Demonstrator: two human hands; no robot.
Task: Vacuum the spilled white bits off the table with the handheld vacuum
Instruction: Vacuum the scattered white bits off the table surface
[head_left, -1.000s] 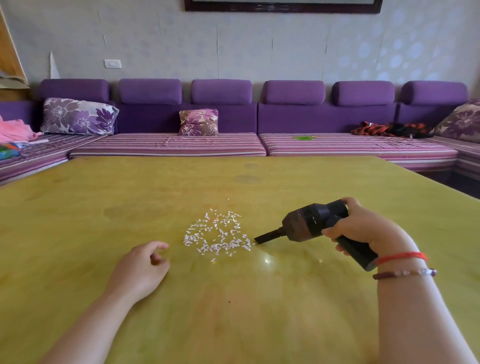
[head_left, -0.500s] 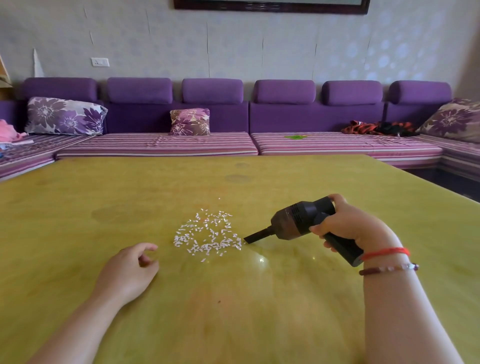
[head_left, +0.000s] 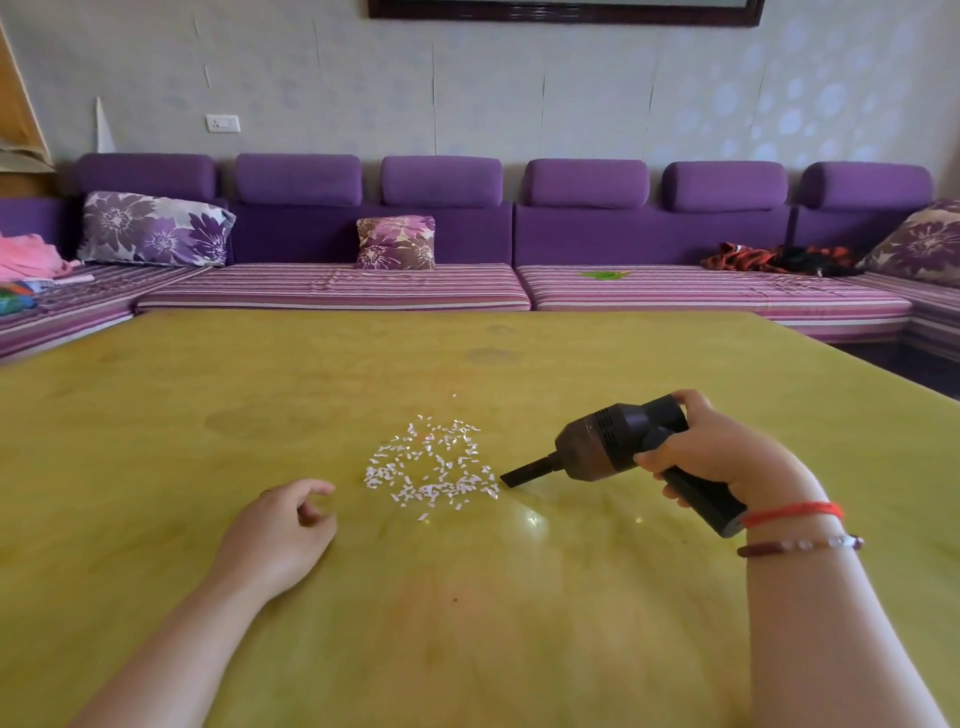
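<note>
A patch of small white bits (head_left: 431, 462) lies spread on the yellow-green table (head_left: 156, 415) near its middle. My right hand (head_left: 717, 452) grips the handle of a black handheld vacuum (head_left: 618, 447). Its narrow nozzle points left and down, with the tip at the right edge of the bits. My left hand (head_left: 275, 535) rests on the table left of the bits, fingers loosely curled and holding nothing.
A long purple sofa (head_left: 332, 291) with striped seats wraps around the far and side edges of the table. Flowered cushions (head_left: 156, 228), pink cloth (head_left: 26, 257) at far left and dark clothes (head_left: 779, 260) at right lie on it.
The vacuum nozzle has stayed at the right edge of the bits. My left hand has not moved on the table. The camera view has shifted slightly.
</note>
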